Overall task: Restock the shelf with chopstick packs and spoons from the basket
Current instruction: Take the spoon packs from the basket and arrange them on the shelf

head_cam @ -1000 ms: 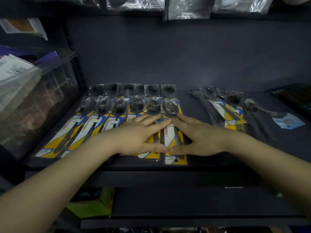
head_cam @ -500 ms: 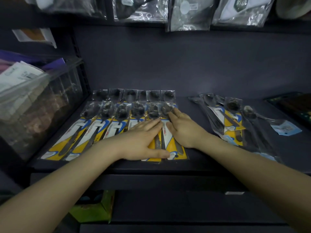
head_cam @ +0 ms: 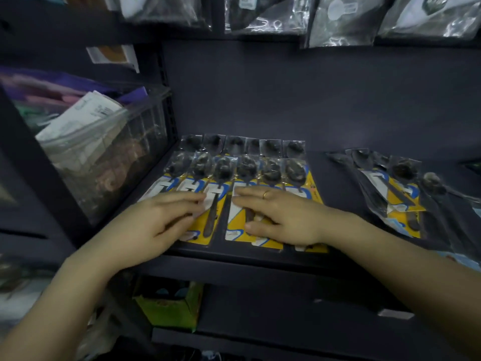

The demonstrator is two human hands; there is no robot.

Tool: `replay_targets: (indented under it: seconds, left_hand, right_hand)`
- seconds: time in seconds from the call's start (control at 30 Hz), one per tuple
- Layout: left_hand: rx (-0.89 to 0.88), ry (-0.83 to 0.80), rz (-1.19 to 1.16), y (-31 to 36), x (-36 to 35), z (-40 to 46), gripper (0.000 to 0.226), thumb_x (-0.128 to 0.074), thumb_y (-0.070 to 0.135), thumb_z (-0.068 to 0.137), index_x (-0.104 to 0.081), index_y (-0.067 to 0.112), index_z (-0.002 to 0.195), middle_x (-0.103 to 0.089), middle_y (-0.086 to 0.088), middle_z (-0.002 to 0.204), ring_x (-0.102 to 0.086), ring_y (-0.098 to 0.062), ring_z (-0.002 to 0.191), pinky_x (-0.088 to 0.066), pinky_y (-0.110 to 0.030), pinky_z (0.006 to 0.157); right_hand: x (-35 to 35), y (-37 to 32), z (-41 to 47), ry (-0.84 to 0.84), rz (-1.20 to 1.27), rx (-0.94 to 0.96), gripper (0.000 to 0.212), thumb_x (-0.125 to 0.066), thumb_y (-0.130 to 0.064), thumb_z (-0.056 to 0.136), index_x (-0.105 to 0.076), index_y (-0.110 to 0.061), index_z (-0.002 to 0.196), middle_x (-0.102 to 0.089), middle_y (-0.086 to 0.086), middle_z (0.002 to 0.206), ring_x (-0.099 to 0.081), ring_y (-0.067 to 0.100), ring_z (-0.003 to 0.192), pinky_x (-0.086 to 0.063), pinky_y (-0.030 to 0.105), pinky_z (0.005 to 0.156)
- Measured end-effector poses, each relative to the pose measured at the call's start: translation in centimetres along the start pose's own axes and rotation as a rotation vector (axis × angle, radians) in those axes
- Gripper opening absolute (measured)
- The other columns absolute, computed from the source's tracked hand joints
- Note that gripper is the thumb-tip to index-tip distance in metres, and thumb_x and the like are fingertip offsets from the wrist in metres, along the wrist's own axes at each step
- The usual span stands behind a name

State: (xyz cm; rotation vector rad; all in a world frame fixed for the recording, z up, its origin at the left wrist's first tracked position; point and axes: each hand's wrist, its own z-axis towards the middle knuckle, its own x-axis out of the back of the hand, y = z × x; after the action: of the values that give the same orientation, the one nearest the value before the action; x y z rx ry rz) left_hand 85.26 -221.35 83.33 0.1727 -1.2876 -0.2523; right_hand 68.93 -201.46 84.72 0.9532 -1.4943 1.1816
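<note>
Nearest the camera, two bare forearms were seen reaching forward over the front edge of the dark shelf (head_cam: 234, 267). The left hand (head_cam: 156, 225) was laid palm down on the left part of a row of packaged spoons (head_cam: 244, 178), its fingers (head_cam: 182, 201) stretched out flat and pressed on the yellow and white backing cards, nothing being gripped. The right hand (head_cam: 283, 217) was laid likewise on the right part of the same row, fingers extended and flat, thumb resting near the front edge of the cards; a ring (head_cam: 265, 194) was worn on one finger. A narrow gap in the row, where the dark shelf showed through, was seen between the two hands.

The spoon bowls, wrapped in clear film, were pointed towards the back wall, and a second row of packaged spoons (head_cam: 242, 145) was partly tucked under behind the first. To the right, well apart from the hands, a looser pile of spoon packs (head_cam: 398, 188) was spread at an angle on the same shelf.

At the left, a clear plastic bin (head_cam: 104, 157) filled with packets was stood beside the row. Below the shelf a green box (head_cam: 169, 306) was visible. Farthest off, clear bags (head_cam: 338, 19) were hung above the dark back wall.
</note>
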Motion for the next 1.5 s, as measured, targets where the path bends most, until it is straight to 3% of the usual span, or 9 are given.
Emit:
replay_targets:
  seconds: [0.2,0.5,0.6,0.7,0.87,1.13,1.27,1.4,1.5]
  left_hand:
    - [0.058,-0.12,-0.009,-1.5,-0.7,-1.7,0.078,-0.021,0.085,0.069,-0.034,0.042,0.132,-0.024,0.018,0.147,-0.018,-0.004,0.14,-0.009,-0.018,0.114]
    - [0.143,-0.004,0.011,-0.5,-1.6,-1.6,0.092,-0.007,0.086,0.067,-0.034,0.034,0.139,-0.022,0.016,0.148,-0.018,-0.009,0.14,-0.018,-0.032,0.116]
    - [0.305,0.015,0.099,0.2,-1.7,-1.9,0.099,-0.004,0.089,0.059,-0.015,0.039,0.143,-0.003,0.01,0.155,-0.002,-0.018,0.144,-0.009,-0.038,0.118]
    - [0.328,-0.048,0.189,0.7,-1.9,-2.1,0.109,0.02,0.087,0.05,-0.014,0.041,0.143,-0.008,0.005,0.157,-0.003,-0.021,0.145,-0.009,-0.039,0.119]
    - [0.353,-0.003,0.129,1.3,-2.1,-2.5,0.11,0.02,0.086,0.051,-0.022,0.04,0.141,-0.015,0.005,0.156,-0.006,-0.019,0.145,-0.008,-0.032,0.117]
    - [0.351,0.008,0.139,2.0,-2.0,-2.6,0.104,0.015,0.086,0.056,-0.028,0.04,0.14,-0.02,0.006,0.154,-0.009,-0.02,0.144,-0.011,-0.036,0.118]
    - [0.214,0.067,0.204,4.3,-2.1,-0.6,0.094,0.007,0.08,0.07,-0.029,0.031,0.141,-0.021,0.003,0.154,-0.01,-0.02,0.144,-0.007,-0.035,0.115]
    - [-0.004,-0.043,0.192,6.6,-3.0,1.7,0.078,-0.003,0.073,0.08,-0.027,0.032,0.142,-0.023,0.002,0.153,-0.02,-0.02,0.142,-0.007,-0.034,0.113]
    - [-0.051,-0.09,0.187,7.6,-4.1,2.6,0.075,-0.008,0.072,0.082,-0.023,0.033,0.143,-0.022,0.002,0.154,-0.023,-0.02,0.141,-0.013,-0.036,0.114]
  right_hand:
    - [-0.7,-1.1,1.1,-0.02,-0.147,-0.003,0.075,-0.02,-0.057,0.082,-0.015,-0.024,0.149,-0.007,-0.004,0.16,-0.006,0.011,0.147,-0.006,0.026,0.117]
    - [-1.2,-2.5,0.5,-0.011,-0.175,-0.045,0.068,-0.025,-0.055,0.094,-0.006,-0.021,0.15,-0.002,-0.005,0.16,-0.003,0.01,0.147,-0.005,0.022,0.116]
    - [-0.7,-1.3,-0.1,0.055,-0.092,-0.037,0.082,-0.015,-0.07,0.082,-0.009,-0.023,0.15,-0.006,-0.007,0.16,-0.003,0.007,0.147,-0.005,0.023,0.118]
    - [-0.1,1.0,-0.8,0.058,0.008,-0.099,0.106,-0.008,-0.087,0.065,-0.009,-0.025,0.15,-0.005,-0.008,0.16,-0.002,0.002,0.145,-0.006,0.022,0.118]
    - [-0.3,1.8,-0.9,-0.051,-0.165,-0.116,0.12,0.019,-0.088,0.05,0.009,-0.022,0.149,0.013,-0.014,0.154,0.01,-0.006,0.134,0.004,0.018,0.114]
    - [-0.6,1.0,-1.3,-0.067,-0.214,-0.149,0.104,0.003,-0.079,0.065,0.008,-0.018,0.149,0.01,-0.004,0.159,0.007,0.005,0.145,0.004,0.021,0.116]
    - [0.0,1.1,-1.3,-0.027,-0.173,-0.177,0.08,-0.019,-0.064,0.089,0.005,-0.017,0.15,0.009,-0.003,0.16,0.008,0.008,0.146,0.004,0.021,0.115]
    - [2.0,3.1,-1.2,0.052,-0.184,-0.177,0.088,-0.012,-0.065,0.078,-0.001,-0.016,0.15,0.001,0.0,0.161,0.002,0.009,0.147,0.003,0.017,0.111]
    - [1.6,5.0,-1.1,-0.015,-0.306,-0.229,0.096,-0.009,-0.076,0.077,0.003,-0.015,0.15,0.006,0.002,0.16,0.005,0.015,0.148,0.003,0.034,0.12]
